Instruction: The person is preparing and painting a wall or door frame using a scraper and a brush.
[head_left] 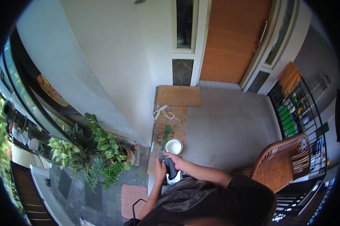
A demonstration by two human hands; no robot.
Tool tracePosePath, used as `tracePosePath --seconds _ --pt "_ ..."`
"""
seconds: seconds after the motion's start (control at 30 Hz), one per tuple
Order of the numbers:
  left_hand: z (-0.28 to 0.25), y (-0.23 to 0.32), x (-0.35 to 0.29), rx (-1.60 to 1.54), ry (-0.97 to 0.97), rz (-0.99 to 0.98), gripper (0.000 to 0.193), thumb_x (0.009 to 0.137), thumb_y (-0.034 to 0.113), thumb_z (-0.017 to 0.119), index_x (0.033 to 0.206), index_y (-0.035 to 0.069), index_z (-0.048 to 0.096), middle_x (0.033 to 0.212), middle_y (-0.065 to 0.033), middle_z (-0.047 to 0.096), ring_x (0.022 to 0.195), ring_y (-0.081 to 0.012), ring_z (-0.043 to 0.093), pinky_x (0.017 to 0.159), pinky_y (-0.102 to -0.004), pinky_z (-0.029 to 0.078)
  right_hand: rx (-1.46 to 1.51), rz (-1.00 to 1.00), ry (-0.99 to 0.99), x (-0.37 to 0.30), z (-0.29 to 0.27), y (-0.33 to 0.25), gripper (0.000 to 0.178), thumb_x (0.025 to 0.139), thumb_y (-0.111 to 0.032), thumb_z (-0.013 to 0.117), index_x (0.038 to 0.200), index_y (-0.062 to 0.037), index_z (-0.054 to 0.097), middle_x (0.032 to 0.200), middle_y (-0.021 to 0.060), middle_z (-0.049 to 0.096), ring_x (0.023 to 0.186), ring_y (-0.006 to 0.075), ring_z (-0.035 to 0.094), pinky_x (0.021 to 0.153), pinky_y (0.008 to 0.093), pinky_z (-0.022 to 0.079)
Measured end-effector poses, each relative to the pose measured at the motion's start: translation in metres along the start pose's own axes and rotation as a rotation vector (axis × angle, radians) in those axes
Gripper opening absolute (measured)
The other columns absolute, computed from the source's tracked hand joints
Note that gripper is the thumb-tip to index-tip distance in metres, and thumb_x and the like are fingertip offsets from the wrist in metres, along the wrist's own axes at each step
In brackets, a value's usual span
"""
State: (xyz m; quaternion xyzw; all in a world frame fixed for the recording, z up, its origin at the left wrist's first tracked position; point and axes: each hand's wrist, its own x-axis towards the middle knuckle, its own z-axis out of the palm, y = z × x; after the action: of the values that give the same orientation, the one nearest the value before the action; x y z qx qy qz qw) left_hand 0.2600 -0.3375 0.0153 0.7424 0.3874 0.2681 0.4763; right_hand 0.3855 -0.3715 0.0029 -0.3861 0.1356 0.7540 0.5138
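In front of my body, both hands close round a dark grey, elongated thing (171,168), whose kind I cannot make out. My right hand (175,162) grips its upper end, fingers curled over it. Along its left side, my left hand (161,170) is closed against it. Just beyond the hands stands a round white bucket (182,147) with white material inside. A white object (173,178) shows partly below the dark thing, next to my shirt. Green leaf-like material (167,132) lies on the flattened cardboard (177,124) behind the bucket.
Pale strips (163,112) lie on the cardboard along the white wall (113,56). Potted plants (106,150) crowd the left, near a pink mat (132,196). At the right are a wicker chair (279,169) and black railing (311,98). An orange-brown door (234,41) stands at the back.
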Motion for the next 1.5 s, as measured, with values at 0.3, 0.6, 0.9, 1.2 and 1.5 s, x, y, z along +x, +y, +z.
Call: tracePosePath --seconds 0.3,0.6,0.9,1.2,1.5 --pt "0.054 0.052 0.029 -0.180 -0.190 -0.146 0.033 0.088 0.027 0.054 0.103 0.000 0.041 0.092 -0.0230 0.057 0.085 -0.0268 0.058 0.075 -0.0370 0.045 0.049 -0.199 0.042 -0.036 -0.044 -0.043 0.030 0.079 -0.037 0.066 0.093 -0.0113 0.061 0.087 0.0082 0.064 0.078 0.0246 0.061 0.074 0.0422 0.048" --pt "0.215 0.100 0.081 -0.093 -0.326 0.001 0.042 0.084 0.030 0.061 0.107 0.000 0.041 0.091 -0.0229 0.060 0.085 -0.0327 0.061 0.074 -0.0392 0.047 0.014 -0.504 0.177 -0.103 -0.156 -0.156 0.017 0.078 -0.023 0.063 0.088 -0.0089 0.063 0.084 0.0060 0.062 0.077 0.0198 0.059 0.070 0.0349 0.048" --pt "0.320 0.149 0.126 0.042 -0.541 0.144 0.040 0.089 0.035 0.053 0.109 0.004 0.037 0.084 -0.0310 0.058 0.083 -0.0478 0.058 0.068 -0.0490 0.045 0.250 -0.601 0.295 -0.139 -0.235 -0.235 0.019 0.081 -0.026 0.055 0.082 -0.0080 0.060 0.076 0.0055 0.058 0.071 0.0196 0.056 0.065 0.0349 0.046" --pt "0.350 0.155 0.214 0.030 -0.653 0.104 0.074 0.077 0.044 0.068 0.125 -0.002 0.036 0.102 -0.0247 0.058 0.094 -0.0317 0.060 0.079 -0.0389 0.047 0.127 -0.333 0.460 -0.154 -0.209 -0.346 0.053 0.071 -0.055 0.064 0.101 -0.0124 0.053 0.088 0.0096 0.058 0.071 0.0283 0.059 0.069 0.0485 0.049" --pt "0.422 0.150 0.413 -0.476 -0.207 -0.334 0.040 0.083 0.020 0.064 0.115 0.002 0.049 0.100 -0.0105 0.061 0.090 -0.0188 0.060 0.078 -0.0322 0.051 -0.820 -1.253 0.915 -0.070 -0.233 -0.531 0.032 0.074 -0.028 0.065 0.087 -0.0020 0.053 0.083 0.0125 0.055 0.076 0.0281 0.056 0.069 0.0430 0.045"
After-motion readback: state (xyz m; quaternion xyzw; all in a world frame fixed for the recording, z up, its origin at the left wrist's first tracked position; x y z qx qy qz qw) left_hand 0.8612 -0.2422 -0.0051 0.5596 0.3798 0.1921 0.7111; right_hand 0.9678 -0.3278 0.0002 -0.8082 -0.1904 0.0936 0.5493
